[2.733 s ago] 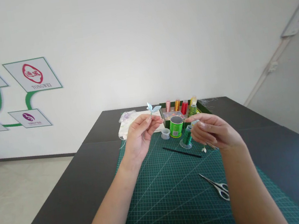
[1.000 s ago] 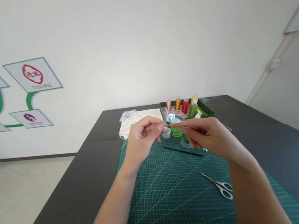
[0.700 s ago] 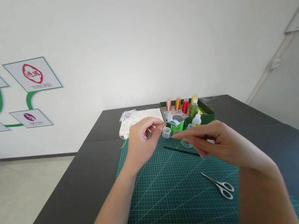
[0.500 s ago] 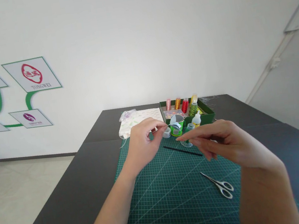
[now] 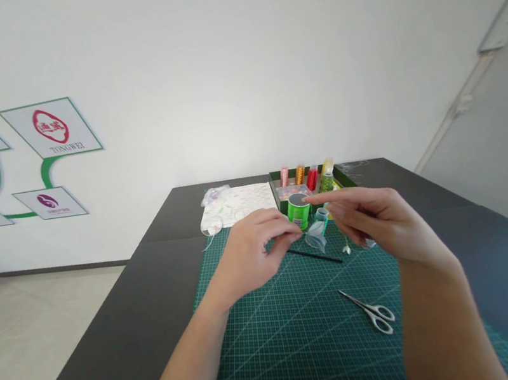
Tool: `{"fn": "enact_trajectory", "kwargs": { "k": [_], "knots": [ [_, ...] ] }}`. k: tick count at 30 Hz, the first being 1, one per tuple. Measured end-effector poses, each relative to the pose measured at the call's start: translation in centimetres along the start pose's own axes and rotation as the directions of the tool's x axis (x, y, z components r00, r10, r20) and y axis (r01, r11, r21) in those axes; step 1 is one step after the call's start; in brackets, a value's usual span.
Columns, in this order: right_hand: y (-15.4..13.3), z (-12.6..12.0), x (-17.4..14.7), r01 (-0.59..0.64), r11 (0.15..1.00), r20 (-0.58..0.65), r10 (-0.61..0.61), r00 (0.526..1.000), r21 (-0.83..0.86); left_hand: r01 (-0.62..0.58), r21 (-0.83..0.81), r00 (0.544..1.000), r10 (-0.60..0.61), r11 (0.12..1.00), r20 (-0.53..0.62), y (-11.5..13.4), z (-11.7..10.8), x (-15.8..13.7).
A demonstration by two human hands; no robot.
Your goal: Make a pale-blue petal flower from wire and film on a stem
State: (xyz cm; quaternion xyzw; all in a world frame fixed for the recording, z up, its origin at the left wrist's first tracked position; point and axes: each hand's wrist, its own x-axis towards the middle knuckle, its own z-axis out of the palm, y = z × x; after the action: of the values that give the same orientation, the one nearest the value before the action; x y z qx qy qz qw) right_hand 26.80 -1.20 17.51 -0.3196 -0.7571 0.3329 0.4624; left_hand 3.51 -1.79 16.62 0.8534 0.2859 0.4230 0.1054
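Observation:
My left hand [image 5: 263,246] is closed in a pinch above the green cutting mat [image 5: 300,330]. At its fingertips is a pale, translucent petal-shaped piece [image 5: 317,238], tilted downward. My right hand [image 5: 374,216] is to the right, its index finger stretched leftward toward the green can [image 5: 299,212] behind. The other fingers curl inward, and what they hold is mostly hidden. Beneath them a small white flower [image 5: 346,250] shows on a thin stem; whether the fingers grip it I cannot tell. A bit of pale material peeks out below the palm.
White-handled scissors [image 5: 372,312] lie on the mat, nearer to me. A thin black stick [image 5: 317,256] lies beyond them. A green box [image 5: 276,193] with several coloured thread spools stands at the back, beside a white patterned sheet [image 5: 250,200]. A small jar [image 5: 321,216] stands near the can.
The petal-shaped piece has come down and to the right with my left hand, turning downward. My right hand has risen slightly, and the small white flower now shows beneath it.

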Motion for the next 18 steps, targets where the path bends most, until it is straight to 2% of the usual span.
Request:
{"fn": "enact_trajectory", "kwargs": {
  "k": [4,7,12,18],
  "knots": [
    [1.1,0.0,0.6,-0.05,0.999,0.055,0.05,0.997,-0.005,-0.005,-0.056,1.0,0.004,0.998,-0.011,0.3,-0.2,0.0],
    [1.8,0.1,0.9,-0.089,0.996,0.143,0.089,0.986,-0.011,0.007,-0.081,0.999,-0.01,0.997,-0.039,0.5,-0.4,0.1],
    [2.6,0.5,1.2,-0.169,0.984,0.337,0.176,0.925,-0.05,0.005,-0.08,0.992,-0.016,0.997,-0.129,0.4,-0.7,0.0],
    [2.7,0.1,0.9,-0.164,0.986,0.477,0.162,0.864,-0.038,-0.001,0.006,0.973,0.002,1.0,-0.231,-0.2,-0.8,0.0]
  ]
}}
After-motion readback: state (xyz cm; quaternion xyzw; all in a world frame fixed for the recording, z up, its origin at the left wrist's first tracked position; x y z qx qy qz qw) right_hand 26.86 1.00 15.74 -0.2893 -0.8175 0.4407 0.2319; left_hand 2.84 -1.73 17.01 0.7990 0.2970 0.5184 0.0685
